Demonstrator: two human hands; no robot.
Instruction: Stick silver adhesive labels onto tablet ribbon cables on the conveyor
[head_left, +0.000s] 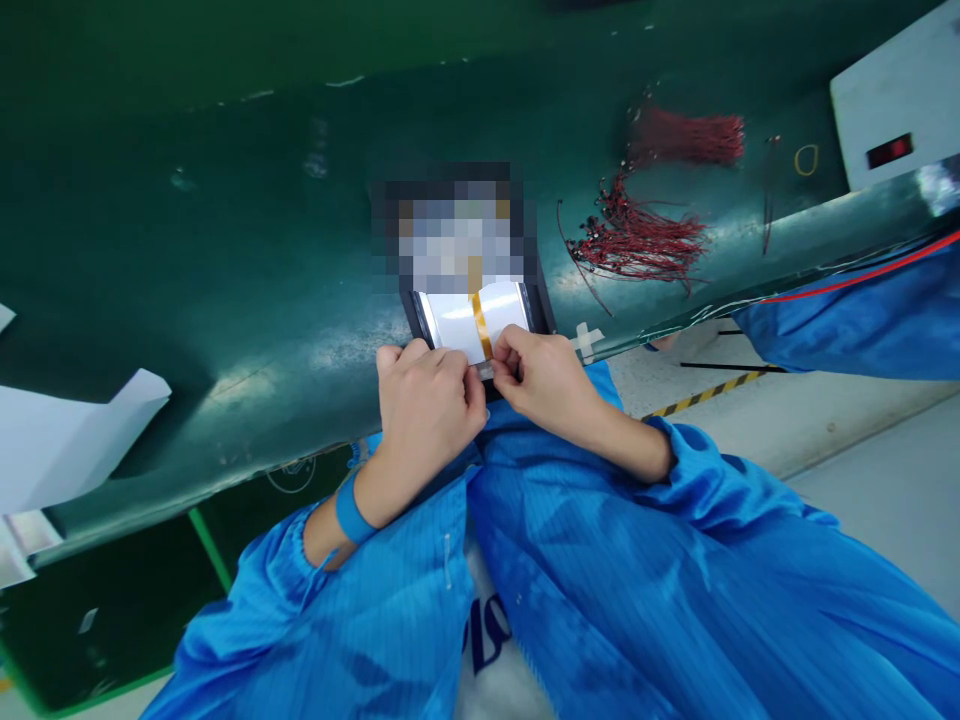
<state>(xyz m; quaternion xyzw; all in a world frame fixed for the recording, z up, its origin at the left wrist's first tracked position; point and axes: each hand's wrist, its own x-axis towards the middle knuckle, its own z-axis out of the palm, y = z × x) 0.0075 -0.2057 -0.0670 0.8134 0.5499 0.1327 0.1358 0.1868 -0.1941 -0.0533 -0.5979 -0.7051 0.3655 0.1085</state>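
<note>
A black-framed device (417, 322) with a shiny white panel (448, 318) lies at the table's near edge, and its far half is blurred out. Down the white panel runs a strip of amber tape (481, 322). My left hand (433, 395) is closed at the panel's near left edge, thumb against the curled fingers. My right hand (546, 382) pinches beside the tape's near end, touching the near right edge. A small pale, clear-looking bit shows between the fingertips. What either pinch holds is too small to make out.
To the right lie two bundles of red and black wires (649, 243), several loose wires, and a yellow rubber band (806, 160). A white box (904, 105) stands at far right. White paper (67, 440) lies at left on the green table (247, 250). Another person's blue sleeve (862, 320) shows at right.
</note>
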